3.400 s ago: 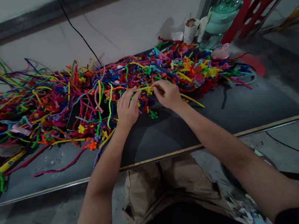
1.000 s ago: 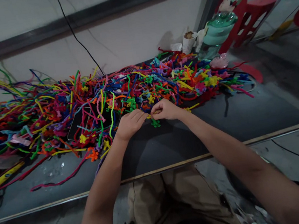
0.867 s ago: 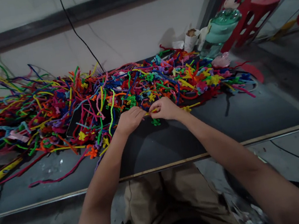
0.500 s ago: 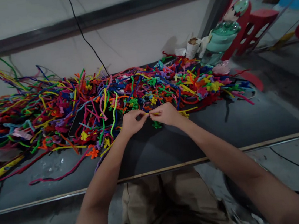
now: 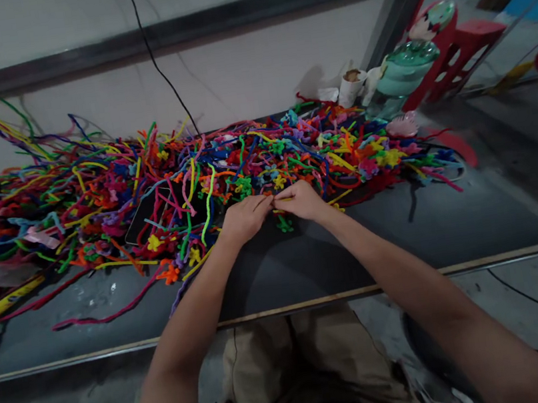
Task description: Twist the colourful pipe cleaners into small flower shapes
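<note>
My left hand [image 5: 247,219] and my right hand [image 5: 303,200] meet fingertip to fingertip over the dark tabletop [image 5: 294,272], at the front of a heap of colourful pipe cleaners [image 5: 286,152]. Both hands are closed in a pinch. Between them is a yellow pipe cleaner [image 5: 342,198], mostly covered by my fingers, with its free end showing to the right of my right hand. Just below the fingertips lies a small green twisted pipe-cleaner shape [image 5: 283,221]. Left of my left wrist are a yellow flower shape [image 5: 194,256] and an orange one [image 5: 170,272].
A dark phone-like slab [image 5: 143,220] lies partly buried in the heap. At the far right stand a greenish clear figurine bottle [image 5: 402,77], a paper roll [image 5: 351,89] and a pink clip [image 5: 402,125]. A black cable [image 5: 154,60] hangs down the wall. Red stools [image 5: 474,39] stand beyond the table.
My left fingers have closed and rolled forward over the pinch point, with the back of the hand turned up more. The yellow pipe cleaner's free end now slants. The view has shifted slightly.
</note>
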{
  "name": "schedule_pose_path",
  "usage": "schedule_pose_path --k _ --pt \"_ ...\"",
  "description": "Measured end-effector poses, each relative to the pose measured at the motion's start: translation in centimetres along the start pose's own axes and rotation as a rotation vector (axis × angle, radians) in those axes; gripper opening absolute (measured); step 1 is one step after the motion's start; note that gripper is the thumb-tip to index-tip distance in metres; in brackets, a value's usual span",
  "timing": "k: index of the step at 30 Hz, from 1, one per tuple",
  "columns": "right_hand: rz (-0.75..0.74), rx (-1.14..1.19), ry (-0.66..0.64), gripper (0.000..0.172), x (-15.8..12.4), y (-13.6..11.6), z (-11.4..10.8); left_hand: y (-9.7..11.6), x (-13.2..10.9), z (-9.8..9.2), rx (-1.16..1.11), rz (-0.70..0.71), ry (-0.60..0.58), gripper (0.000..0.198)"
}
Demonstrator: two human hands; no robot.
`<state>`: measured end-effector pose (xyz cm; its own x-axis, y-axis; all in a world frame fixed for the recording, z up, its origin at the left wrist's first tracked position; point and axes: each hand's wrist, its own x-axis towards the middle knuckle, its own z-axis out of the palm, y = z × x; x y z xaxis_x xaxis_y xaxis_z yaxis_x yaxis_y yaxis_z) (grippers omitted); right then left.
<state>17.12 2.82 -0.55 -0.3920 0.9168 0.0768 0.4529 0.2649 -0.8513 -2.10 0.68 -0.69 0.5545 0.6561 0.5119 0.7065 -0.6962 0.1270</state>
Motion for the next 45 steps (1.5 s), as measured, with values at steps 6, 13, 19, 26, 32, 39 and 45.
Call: schedule_pose_path --k 6,13,19,26,32,39,45 --pt "0.267 0.374 -0.212 0.019 0.2 -0.5 -1.5 -1.5 -0.5 -0.8 0.208 0.367 -0.061 0.03" --pt "0.229 0.376 -0.255 0.027 0.2 0.3 -1.6 -1.1 0.0 -0.9 0.13 0.345 0.005 0.024" --pt "-0.174 -0.301 0.147 0.023 -1.1 -0.5 0.5 0.5 0.4 0.8 -0.179 -0.237 -0.022 0.031" --pt "-0.158 -0.18 0.211 0.021 -0.6 0.5 0.4 0.3 0.5 0.8 -0.26 -0.242 0.023 0.03" --pt "-0.005 0.268 -0.066 0.03 0.7 1.8 -0.3 -0.7 0.2 -0.6 0.051 0.232 0.013 0.025" --pt "-0.18 -0.268 0.236 0.027 -0.7 -0.2 1.1 0.1 0.5 0.9 -0.249 -0.362 0.066 0.031" --pt "-0.13 -0.15 0.275 0.024 -0.6 -0.8 1.6 -0.2 0.7 1.6 -0.935 -0.684 0.082 0.044"
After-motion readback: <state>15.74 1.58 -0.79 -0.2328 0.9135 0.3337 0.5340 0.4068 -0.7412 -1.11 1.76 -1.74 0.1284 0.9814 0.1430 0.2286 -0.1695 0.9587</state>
